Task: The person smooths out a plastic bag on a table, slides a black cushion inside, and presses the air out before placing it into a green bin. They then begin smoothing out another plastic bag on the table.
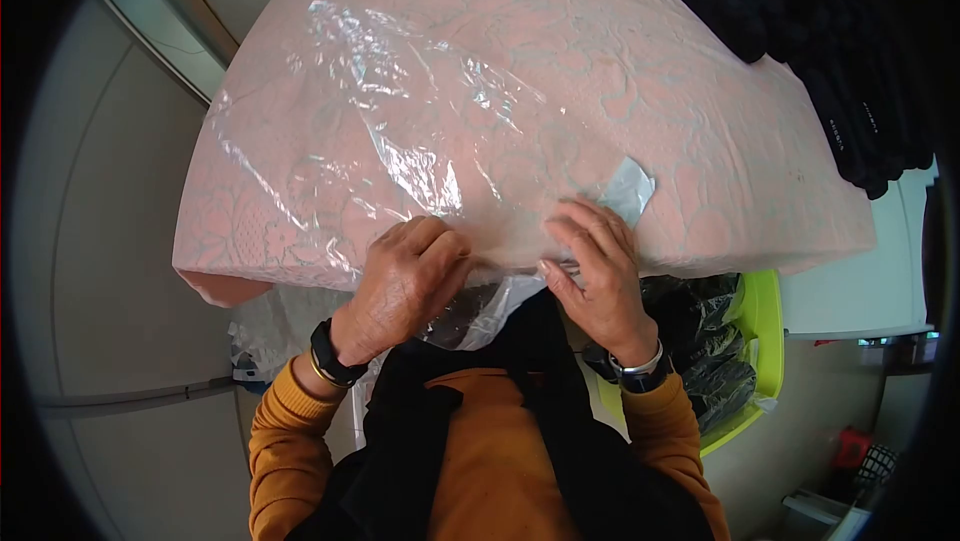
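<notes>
Under and between the hands lies a clear plastic bag, creased, its near end drooping over the edge of a pink patterned cloth. Left hand: fingers curled together on the film; with the tips hidden, one cannot tell whether they pinch it. Right hand: fingers bent over the bag, thumb standing apart from them. Just beyond these fingers projects a whitish strip. Behind the grip, a black band circles the left wrist. Well beyond the right hand, farther right, black padded items lie piled. Below and right of it, a yellow-green basket contains film-wrapped black items.
</notes>
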`<state>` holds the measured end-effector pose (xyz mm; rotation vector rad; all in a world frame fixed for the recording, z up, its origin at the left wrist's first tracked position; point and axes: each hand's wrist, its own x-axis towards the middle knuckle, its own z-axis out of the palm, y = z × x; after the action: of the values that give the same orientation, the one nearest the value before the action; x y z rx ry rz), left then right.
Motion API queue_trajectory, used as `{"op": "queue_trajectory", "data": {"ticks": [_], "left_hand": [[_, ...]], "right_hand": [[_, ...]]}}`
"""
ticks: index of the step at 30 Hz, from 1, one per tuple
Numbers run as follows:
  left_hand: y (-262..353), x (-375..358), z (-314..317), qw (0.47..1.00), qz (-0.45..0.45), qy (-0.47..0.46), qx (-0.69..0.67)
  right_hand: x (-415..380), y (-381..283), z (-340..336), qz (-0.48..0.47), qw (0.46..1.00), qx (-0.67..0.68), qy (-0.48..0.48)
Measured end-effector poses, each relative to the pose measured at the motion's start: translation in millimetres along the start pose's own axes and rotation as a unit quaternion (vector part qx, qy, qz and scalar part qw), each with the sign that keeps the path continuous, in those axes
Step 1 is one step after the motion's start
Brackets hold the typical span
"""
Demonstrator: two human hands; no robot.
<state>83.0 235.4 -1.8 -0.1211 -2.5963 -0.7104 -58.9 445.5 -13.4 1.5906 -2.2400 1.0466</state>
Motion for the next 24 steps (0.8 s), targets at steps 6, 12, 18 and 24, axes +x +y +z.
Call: {"op": "queue_trajectory", "data": {"ticks": [6, 12, 18, 24], "left_hand": [[-6, -3, -9, 0.994, 0.033, 0.041, 0.100], [2, -1, -9, 0.994, 0.026, -0.005, 0.106], [1, -6, -10, 0.982, -0.043, -0.002, 0.186], [14, -2, -6, 0.981, -0.116, -0.034, 0.153]], "right_hand": [[-12, 15, -10, 0.036, 0.999, -0.026, 0.017], [-8, 25, -14, 0.055, 0.995, -0.078, 0.017], [6, 52, -27, 0.065, 0.979, -0.191, 0.011], [7, -8, -13, 0.002, 0.999, 0.008, -0.052]]}}
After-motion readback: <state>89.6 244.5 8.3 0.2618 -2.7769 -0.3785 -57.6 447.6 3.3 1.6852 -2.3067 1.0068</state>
